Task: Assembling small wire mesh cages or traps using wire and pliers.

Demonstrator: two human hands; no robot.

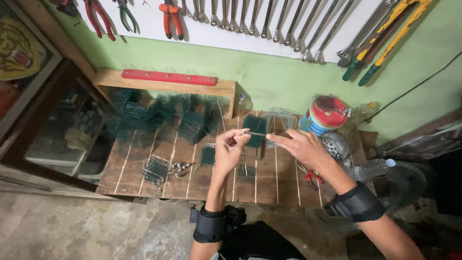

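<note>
A thin wire [255, 134] sits in the middle of the frame, just above the table. It lies almost flat, and its long way runs from left to right. The left hand [228, 150] pinches the wire's left end between thumb and fingers. The right hand [301, 146] pinches the right end with its fingertips. The wire is so thin that it is hard to tell just where each end stops.

Right behind the wire is a small piece of green mesh [255, 129]. It may be touching the wire, but I cannot tell for sure.

Both hands hang over a wooden table [274, 185] made of boards. Many folded mesh pieces [163, 118] are piled at the upper left of the table. A small wire cage [156, 169] sits near the lower left. Red pliers [313, 177] lie on the table under the right wrist. A round tin with a red lid [325, 115] stands at the right, behind the right hand. A row of wrenches [269, 21] hangs on the wall at the top of the frame.
</note>
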